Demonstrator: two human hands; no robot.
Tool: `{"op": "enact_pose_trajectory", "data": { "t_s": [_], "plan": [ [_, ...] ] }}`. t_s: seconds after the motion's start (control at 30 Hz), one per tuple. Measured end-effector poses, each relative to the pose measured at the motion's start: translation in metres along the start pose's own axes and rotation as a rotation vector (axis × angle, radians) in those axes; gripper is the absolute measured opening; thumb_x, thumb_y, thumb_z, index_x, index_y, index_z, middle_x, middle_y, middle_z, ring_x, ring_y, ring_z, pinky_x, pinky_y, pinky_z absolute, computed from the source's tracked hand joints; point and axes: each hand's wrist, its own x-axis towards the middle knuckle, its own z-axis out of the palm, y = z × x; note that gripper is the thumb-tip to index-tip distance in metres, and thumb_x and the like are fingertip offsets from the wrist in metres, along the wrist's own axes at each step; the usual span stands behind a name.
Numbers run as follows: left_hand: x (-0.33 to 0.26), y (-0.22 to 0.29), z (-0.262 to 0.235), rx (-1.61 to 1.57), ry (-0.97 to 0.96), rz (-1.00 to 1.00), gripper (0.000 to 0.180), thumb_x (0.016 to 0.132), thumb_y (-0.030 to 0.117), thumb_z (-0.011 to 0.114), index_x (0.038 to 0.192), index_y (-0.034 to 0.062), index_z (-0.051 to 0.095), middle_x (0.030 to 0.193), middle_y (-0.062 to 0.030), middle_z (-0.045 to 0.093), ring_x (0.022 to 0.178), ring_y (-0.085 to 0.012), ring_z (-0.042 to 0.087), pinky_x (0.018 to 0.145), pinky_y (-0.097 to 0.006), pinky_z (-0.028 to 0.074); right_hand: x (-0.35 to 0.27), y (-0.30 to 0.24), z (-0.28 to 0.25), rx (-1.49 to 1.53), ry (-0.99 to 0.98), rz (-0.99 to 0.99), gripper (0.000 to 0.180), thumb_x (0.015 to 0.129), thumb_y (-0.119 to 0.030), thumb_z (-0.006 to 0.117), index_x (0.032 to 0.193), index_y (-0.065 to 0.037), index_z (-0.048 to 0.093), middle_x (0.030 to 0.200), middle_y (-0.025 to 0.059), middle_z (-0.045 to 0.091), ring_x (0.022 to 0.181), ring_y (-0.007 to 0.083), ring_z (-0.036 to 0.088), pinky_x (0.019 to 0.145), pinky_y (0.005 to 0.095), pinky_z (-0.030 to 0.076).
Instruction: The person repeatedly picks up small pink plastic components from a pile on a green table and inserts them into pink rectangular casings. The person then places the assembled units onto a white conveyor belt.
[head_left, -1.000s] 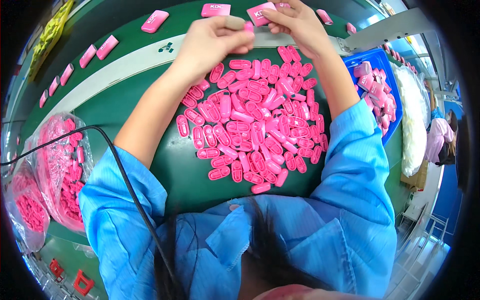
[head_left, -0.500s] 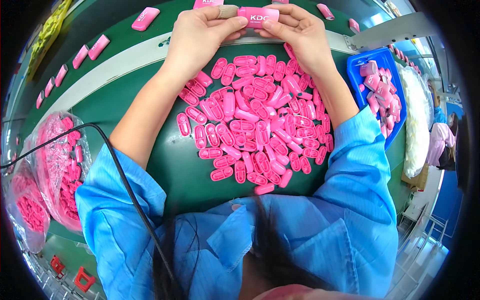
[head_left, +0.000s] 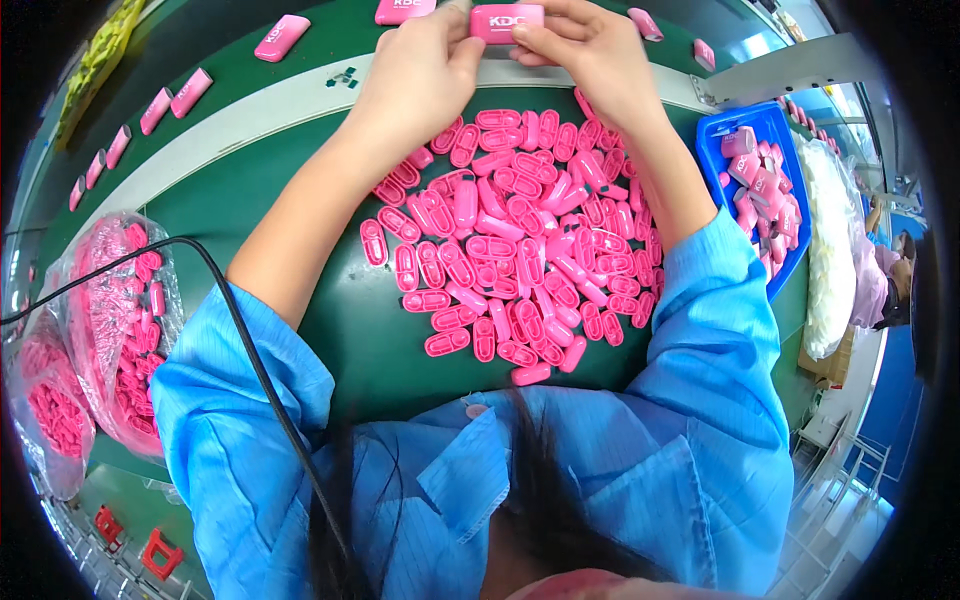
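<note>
My right hand [head_left: 585, 45] grips a flat pink case [head_left: 506, 24] with pale print between thumb and fingers, at the top edge of the view. Right beside the case's left end is my left hand [head_left: 425, 70], its fingers curled and partly cut off by the edge; whether it touches the case, or what it pinches, is hidden. Below both wrists lies a heap of small pink oblong shells [head_left: 520, 230], some hollow side up, others rounded side up, on the green table [head_left: 230, 240]. Small dark green pieces [head_left: 342, 77] rest on the pale rail [head_left: 240, 118] by my left wrist.
Beyond the rail, finished-looking pink cases [head_left: 282, 38] stand spaced along a green belt. At right, a blue bin [head_left: 712, 165] holds more cases, near a white bag [head_left: 828, 250]. Clear bags of pink parts [head_left: 110, 340] lie left; a black cable [head_left: 235, 320] crosses my left sleeve.
My left thumb has come off the face of the pink case and that hand has shifted right and down. The right hand still holds the case. More green pieces show on the rail.
</note>
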Motion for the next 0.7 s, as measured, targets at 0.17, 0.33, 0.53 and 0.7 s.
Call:
{"op": "enact_pose_trajectory", "data": {
  "t_s": [0.17,0.33,0.53,0.7],
  "plan": [
    [0.010,-0.016,-0.012,0.211,0.026,0.242,0.027,0.086,0.018,0.078,0.109,0.0032,0.078,0.108,-0.0173,0.074,0.095,-0.0327,0.072,0.089,-0.039,0.057,0.059,0.025,-0.003,-0.278,-0.039,-0.030,0.034,0.095,-0.011,0.071,0.120,0.012,0.065,0.094,0.0139,0.076,0.074,0.0142,0.072,0.065,0.0266,0.058],
    [-0.005,-0.001,-0.011,0.238,-0.385,0.300,0.024,0.085,0.022,0.079,0.096,0.0010,0.078,0.097,-0.0135,0.072,0.086,-0.0323,0.069,0.085,-0.042,0.055,0.100,0.039,-0.038,-1.123,0.345,-0.531,0.033,0.090,-0.016,0.072,0.115,0.004,0.071,0.104,0.0241,0.074,0.093,0.0386,0.072,0.085,0.0412,0.058],
    [-0.012,0.012,-0.005,0.203,-0.343,0.137,0.029,0.089,0.018,0.075,0.116,0.0046,0.074,0.090,-0.0124,0.074,0.070,-0.0296,0.070,0.070,-0.038,0.057,0.071,0.016,-0.032,-0.960,0.100,-0.249,0.030,0.090,-0.011,0.073,0.112,0.009,0.067,0.106,0.0259,0.073,0.095,0.0313,0.074,0.078,0.0376,0.059],
    [-0.005,0.000,0.002,-0.232,-0.240,-0.152,0.032,0.095,0.016,0.068,0.126,0.0049,0.070,0.102,-0.0137,0.075,0.085,-0.0263,0.073,0.080,-0.035,0.059,0.020,0.006,-0.031,-0.237,-0.002,-0.082,0.033,0.095,-0.005,0.071,0.125,0.006,0.061,0.111,0.0172,0.073,0.092,0.0173,0.073,0.071,0.0296,0.059]
  ]
}}
